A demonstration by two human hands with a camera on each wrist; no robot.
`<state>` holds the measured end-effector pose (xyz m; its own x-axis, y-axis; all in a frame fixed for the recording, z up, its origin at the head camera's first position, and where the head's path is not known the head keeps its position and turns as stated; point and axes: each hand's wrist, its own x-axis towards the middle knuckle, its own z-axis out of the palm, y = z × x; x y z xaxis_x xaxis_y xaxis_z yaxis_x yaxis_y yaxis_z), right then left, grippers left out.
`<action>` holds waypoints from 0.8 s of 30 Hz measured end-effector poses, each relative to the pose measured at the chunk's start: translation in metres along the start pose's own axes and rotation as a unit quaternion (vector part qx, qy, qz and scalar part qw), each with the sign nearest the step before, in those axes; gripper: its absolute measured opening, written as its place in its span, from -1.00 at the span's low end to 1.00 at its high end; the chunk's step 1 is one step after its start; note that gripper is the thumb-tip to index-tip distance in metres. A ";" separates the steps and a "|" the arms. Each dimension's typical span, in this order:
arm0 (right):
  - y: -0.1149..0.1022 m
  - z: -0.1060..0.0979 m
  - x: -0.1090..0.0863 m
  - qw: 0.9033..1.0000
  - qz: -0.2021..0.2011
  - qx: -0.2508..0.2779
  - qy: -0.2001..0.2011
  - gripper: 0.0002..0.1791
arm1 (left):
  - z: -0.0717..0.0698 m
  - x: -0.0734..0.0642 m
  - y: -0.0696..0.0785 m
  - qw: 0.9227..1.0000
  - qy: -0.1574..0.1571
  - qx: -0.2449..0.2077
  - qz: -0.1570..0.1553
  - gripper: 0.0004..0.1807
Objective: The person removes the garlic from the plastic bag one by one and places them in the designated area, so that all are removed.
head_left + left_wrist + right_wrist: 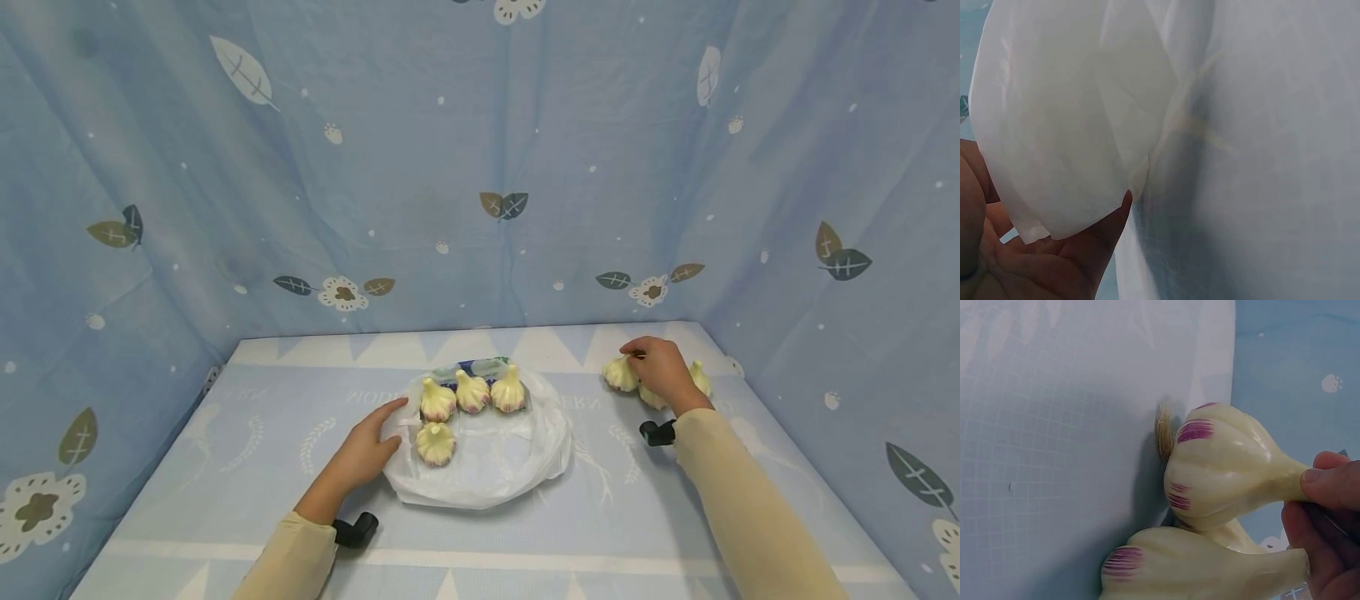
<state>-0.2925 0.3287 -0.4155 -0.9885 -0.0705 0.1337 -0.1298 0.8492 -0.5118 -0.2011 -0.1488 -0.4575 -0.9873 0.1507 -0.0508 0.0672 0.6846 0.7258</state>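
Note:
My right hand pinches the stem of a garlic bulb between thumb and fingers, at the right side of the table. Close under it lies another garlic bulb with purple streaks; a further bulb shows just beyond the hand. At the left rim of a white plastic bag, my left hand rests with fingers spread against the plastic. Inside the bag sit several garlic bulbs, three in a row at the back and one bulb in front at the left.
A pale blue patterned cloth covers the table. Blue curtains with leaf and flower prints hang behind and at both sides. A dark printed label shows at the bag's back edge. Black wrist cameras sit under both wrists.

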 end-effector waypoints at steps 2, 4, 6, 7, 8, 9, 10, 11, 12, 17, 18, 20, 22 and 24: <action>0.000 0.000 0.001 1.000 -0.003 -0.008 -0.002 -0.69 | 0.000 0.000 0.000 1.000 0.000 0.000 0.000 -0.34; 0.000 0.000 0.002 1.000 -0.006 -0.015 -0.004 -0.69 | 0.001 0.000 -0.001 1.000 0.001 0.000 -0.001 -0.34; 0.000 -0.002 0.003 1.000 -0.012 -0.022 -0.007 -0.69 | 0.001 0.000 -0.001 1.000 0.000 0.001 -0.002 -0.34; 0.000 -0.002 0.004 1.000 -0.013 -0.025 -0.008 -0.69 | 0.001 0.001 -0.001 1.000 0.000 0.001 -0.003 -0.34; -0.001 -0.003 0.004 0.999 -0.014 -0.028 -0.009 -0.69 | 0.001 0.001 -0.001 1.000 0.000 0.002 -0.003 -0.34; -0.001 -0.003 0.005 0.999 -0.015 -0.032 -0.009 -0.69 | 0.001 0.001 -0.001 1.000 0.000 0.002 -0.003 -0.34; -0.002 -0.004 0.005 0.999 -0.015 -0.033 -0.010 -0.70 | 0.001 0.001 -0.002 1.000 0.000 0.003 -0.003 -0.34; -0.002 -0.005 0.005 0.999 -0.015 -0.035 -0.012 -0.70 | 0.001 0.001 -0.001 1.000 0.000 0.003 -0.002 -0.33; -0.003 -0.005 0.005 0.999 -0.012 -0.036 -0.013 -0.70 | 0.000 0.001 -0.001 1.000 0.000 0.004 -0.001 -0.34; -0.007 -0.008 0.004 0.999 -0.019 -0.042 -0.022 -0.69 | -0.001 0.001 0.000 1.000 -0.002 0.003 0.000 -0.34; -0.009 -0.009 0.004 0.999 -0.020 -0.044 -0.024 -0.69 | -0.001 0.001 0.000 1.000 -0.002 0.002 0.000 -0.34; -0.011 -0.010 0.004 0.998 -0.023 -0.048 -0.026 -0.68 | -0.001 0.001 0.001 1.000 -0.003 0.001 -0.001 -0.34; -0.013 -0.011 0.004 0.998 -0.020 -0.050 -0.028 -0.68 | -0.001 0.001 0.001 1.000 -0.003 -0.002 0.000 -0.34; -0.016 -0.013 0.004 0.998 -0.022 -0.056 -0.029 -0.68 | -0.001 0.001 0.001 1.000 -0.003 -0.003 0.001 -0.34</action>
<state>-0.2932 0.3214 -0.3962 -0.9854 -0.1363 0.1024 -0.1666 0.8975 -0.4084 -0.2025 -0.1491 -0.4562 -0.9862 0.1564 -0.0545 0.0674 0.6798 0.7302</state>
